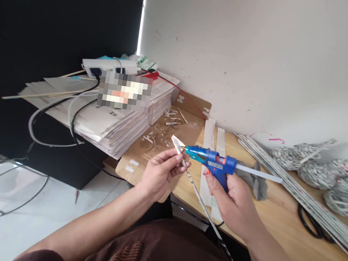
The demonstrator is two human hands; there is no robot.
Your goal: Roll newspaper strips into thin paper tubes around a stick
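Observation:
My left hand [163, 167] pinches a thin rolled paper stick [198, 195] near its upper end, where a white pointed paper flap [176, 143] stands out. The rest of the stick slants down to the right, over my lap. In my right hand [232, 198] is a blue glue gun [211, 158], its nozzle pointing left. The nozzle tip is at the paper flap, just above my left fingertips; whether it touches cannot be told. A pale glue stick [260, 173] sticks out of the gun's back.
A tall paper stack [111, 124] carries a white power strip and cables on the left. Scraps lie on a brown board [154, 145]. Paper strips [208, 136], long paper sticks [285, 185], a grey cloth [259, 187], black scissors [308, 222] and coiled bundles [315, 172] lie on the wooden table [281, 224].

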